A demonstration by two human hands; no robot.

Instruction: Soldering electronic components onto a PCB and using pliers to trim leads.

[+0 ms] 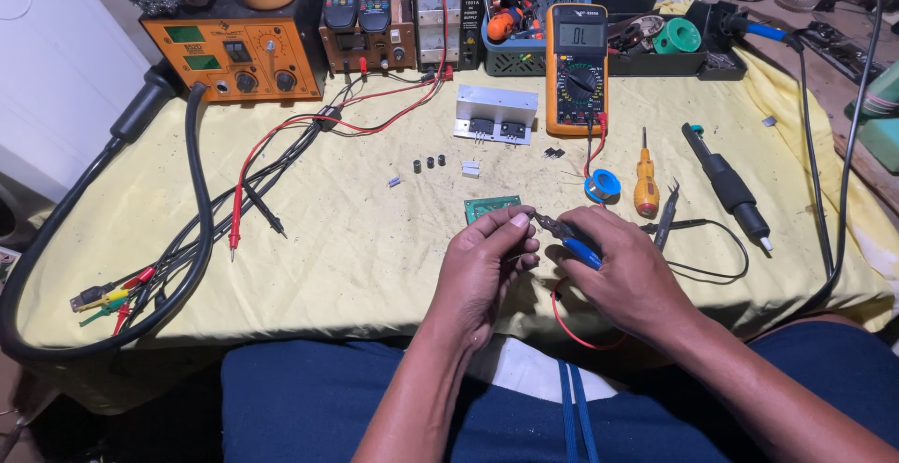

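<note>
My left hand (487, 262) pinches something small between thumb and fingertips, too small to tell what. It hovers just in front of a small green circuit board (489, 206) that lies on the yellow cloth. My right hand (618, 271) grips blue-handled pliers (571, 241), whose jaws point left and meet my left fingertips. A red wire (573, 330) loops down below my right hand toward my lap.
Orange multimeter (576, 65) stands at the back, an aluminium heatsink with two transistors (494, 115) beside it. Orange rework station (234, 51) at back left, black and red test leads (253, 191) trailing from it. Solder spool (602, 184), screwdriver (645, 187), tweezers (667, 215) and a black iron (726, 182) lie to the right.
</note>
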